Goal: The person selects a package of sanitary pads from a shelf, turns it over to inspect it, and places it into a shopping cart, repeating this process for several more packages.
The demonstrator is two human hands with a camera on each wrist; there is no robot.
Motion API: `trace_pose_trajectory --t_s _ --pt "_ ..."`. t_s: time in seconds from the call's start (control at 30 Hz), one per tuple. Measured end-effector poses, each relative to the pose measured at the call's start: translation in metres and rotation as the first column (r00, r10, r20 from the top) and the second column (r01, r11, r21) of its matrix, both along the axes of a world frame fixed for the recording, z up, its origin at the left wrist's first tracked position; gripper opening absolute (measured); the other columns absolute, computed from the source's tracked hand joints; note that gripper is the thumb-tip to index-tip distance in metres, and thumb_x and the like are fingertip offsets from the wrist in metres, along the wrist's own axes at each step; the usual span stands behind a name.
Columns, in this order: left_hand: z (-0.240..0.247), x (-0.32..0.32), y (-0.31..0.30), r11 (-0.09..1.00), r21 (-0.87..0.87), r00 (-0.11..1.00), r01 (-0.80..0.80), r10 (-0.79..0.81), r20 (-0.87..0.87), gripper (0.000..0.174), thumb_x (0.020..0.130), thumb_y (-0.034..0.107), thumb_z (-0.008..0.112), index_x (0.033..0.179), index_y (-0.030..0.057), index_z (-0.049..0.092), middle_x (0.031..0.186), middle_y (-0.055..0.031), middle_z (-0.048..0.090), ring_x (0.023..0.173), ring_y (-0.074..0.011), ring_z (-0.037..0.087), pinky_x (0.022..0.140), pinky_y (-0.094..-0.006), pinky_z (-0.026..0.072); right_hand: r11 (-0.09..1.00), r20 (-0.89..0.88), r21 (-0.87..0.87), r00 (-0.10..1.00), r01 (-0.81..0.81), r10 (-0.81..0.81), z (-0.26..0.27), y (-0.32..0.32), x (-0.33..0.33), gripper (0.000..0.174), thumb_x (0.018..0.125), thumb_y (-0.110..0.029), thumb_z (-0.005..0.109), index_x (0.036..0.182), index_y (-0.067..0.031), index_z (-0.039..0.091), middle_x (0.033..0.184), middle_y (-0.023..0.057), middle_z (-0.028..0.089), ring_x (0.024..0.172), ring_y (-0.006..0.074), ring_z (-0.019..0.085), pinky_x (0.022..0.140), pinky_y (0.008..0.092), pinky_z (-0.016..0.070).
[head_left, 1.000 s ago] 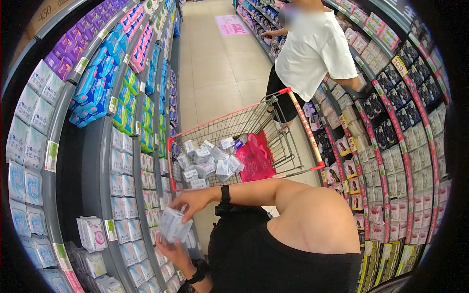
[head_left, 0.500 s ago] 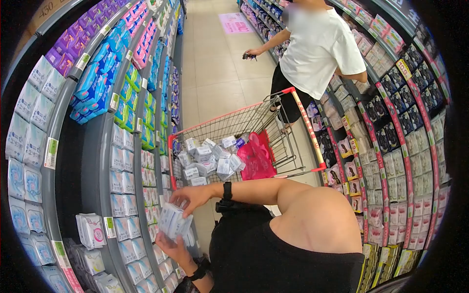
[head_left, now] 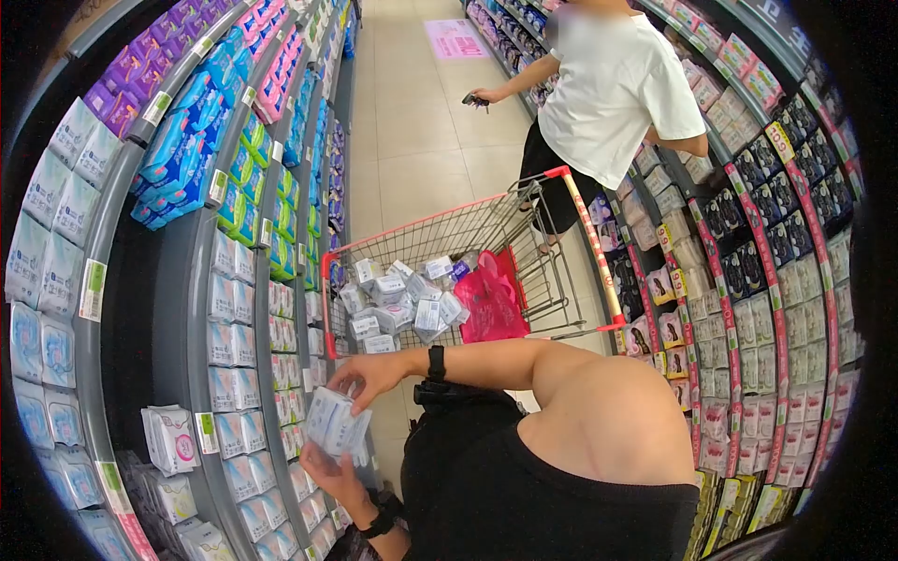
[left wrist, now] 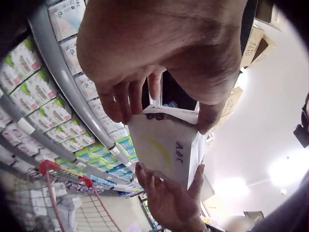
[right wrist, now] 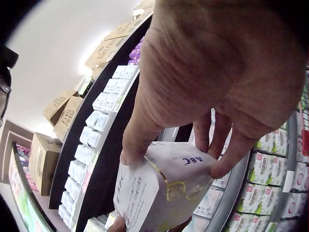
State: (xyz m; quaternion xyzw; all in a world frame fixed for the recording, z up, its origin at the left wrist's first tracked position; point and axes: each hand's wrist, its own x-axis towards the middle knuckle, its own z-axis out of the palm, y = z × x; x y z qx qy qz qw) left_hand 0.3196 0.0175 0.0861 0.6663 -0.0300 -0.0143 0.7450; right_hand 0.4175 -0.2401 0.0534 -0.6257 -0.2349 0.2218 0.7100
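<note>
Both hands hold a white pack of sanitary pads [head_left: 335, 421] in front of the left shelf, in the head view. From above, the right hand [head_left: 367, 381] grips its upper end with thumb and fingers. The left hand [head_left: 332, 475] holds the lower end. In the left wrist view, the pack [left wrist: 159, 150] shows "ABC" lettering and a yellow curve, and the left hand [left wrist: 164, 58] pinches its edge. The right wrist view shows the pack's [right wrist: 169, 188] printed side and a gold-edged corner, gripped by the right hand [right wrist: 222, 72].
A shopping cart [head_left: 440, 229] beside the arm holds several white packs [head_left: 398, 304] and a red bag [head_left: 491, 299]. Beyond it stands a person in a white shirt [head_left: 622, 103]. Packed shelves [head_left: 234, 346] line the left, with more shelving [head_left: 748, 327] on the right.
The pack stays between both hands, nearly still. The person in white has moved an outstretched hand from the far shelf into the aisle, with a small dark thing in it.
</note>
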Motion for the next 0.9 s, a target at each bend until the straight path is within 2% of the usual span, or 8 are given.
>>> trace_pose_trajectory --t_s 0.3,0.5,0.73,0.9 --pt "-0.0087 0.0037 -0.0018 0.998 0.051 0.999 -0.046 0.045 0.024 0.071 0.083 0.010 0.077 0.140 0.0019 0.035 0.141 -0.0158 0.043 0.134 -0.0282 0.039 0.116 -0.0413 0.0249 0.998 -0.023 0.054 0.999 -0.023 0.024 0.0001 -0.0019 0.0023 0.073 0.079 -0.025 0.087 0.137 0.0057 0.054 0.126 0.0132 0.063 0.114 0.0209 0.060 0.095 0.0361 0.0568" --pt "-0.0055 0.0063 -0.0070 0.999 0.009 0.999 -0.033 0.033 0.016 0.071 0.084 0.011 0.077 0.140 0.0008 0.034 0.141 -0.0163 0.043 0.134 -0.0293 0.041 0.115 -0.0425 0.0287 0.998 -0.027 0.066 1.000 -0.002 0.004 -0.0009 -0.0032 0.0029 0.072 0.079 -0.023 0.087 0.136 0.0062 0.054 0.126 0.0140 0.062 0.116 0.0216 0.060 0.096 0.0370 0.0569" --pt "-0.0082 0.0082 -0.0063 0.999 0.024 0.999 -0.046 0.046 0.025 0.067 0.085 0.009 0.075 0.139 0.0005 0.035 0.139 -0.0170 0.045 0.131 -0.0296 0.044 0.114 -0.0433 0.0322 0.999 -0.015 0.038 0.999 0.030 -0.030 0.0017 -0.0071 0.0020 0.072 0.079 -0.022 0.087 0.136 0.0069 0.053 0.128 0.0142 0.060 0.117 0.0222 0.060 0.095 0.0371 0.0572" --pt "-0.0076 0.0083 -0.0074 0.998 0.032 0.998 -0.058 0.056 0.038 0.061 0.085 0.005 0.072 0.136 0.0010 0.038 0.135 -0.0161 0.048 0.129 -0.0292 0.047 0.113 -0.0427 0.0338 0.997 -0.031 0.069 0.999 0.017 -0.015 -0.0013 -0.0067 0.0016 0.079 0.078 -0.025 0.088 0.139 0.0064 0.049 0.132 0.0147 0.056 0.121 0.0243 0.057 0.097 0.0385 0.0556"
